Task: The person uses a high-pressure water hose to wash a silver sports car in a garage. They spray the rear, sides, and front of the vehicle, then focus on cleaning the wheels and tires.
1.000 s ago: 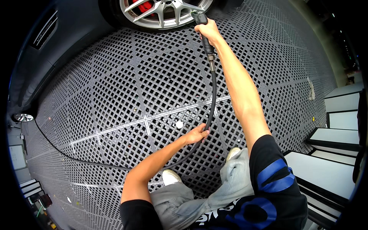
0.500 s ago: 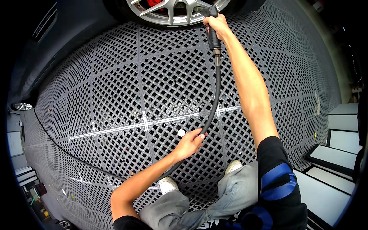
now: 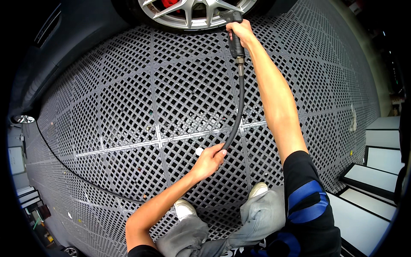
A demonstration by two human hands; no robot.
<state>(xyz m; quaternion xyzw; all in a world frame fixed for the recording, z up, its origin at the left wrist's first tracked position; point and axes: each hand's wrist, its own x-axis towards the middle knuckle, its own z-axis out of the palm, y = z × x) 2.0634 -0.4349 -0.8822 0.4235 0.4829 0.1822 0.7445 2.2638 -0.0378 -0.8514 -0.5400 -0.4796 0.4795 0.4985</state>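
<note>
My right hand is wrapped round the grip of a black spray gun, arm stretched far ahead. The gun's front end lies against the spokes of a silver car wheel, at its lower right; whether it touches the metal I cannot tell. A metal coupling joins the gun's base to a thick black hose, which curves down toward me. Nearer my body, my left hand has closed round this hose. Beyond that hand the hose passes under my left forearm and trails off to the far left.
Dark grey grating tiles make up the floor. A dark car body takes up the upper left. White cabinets with black edges stand at the right. A small white round piece is beside my left hand. My shoes rest on the grating.
The gun and my right hand sit slightly lower and further left in the picture. The wheel and floor have shifted a little left too. Both grips are unchanged.
</note>
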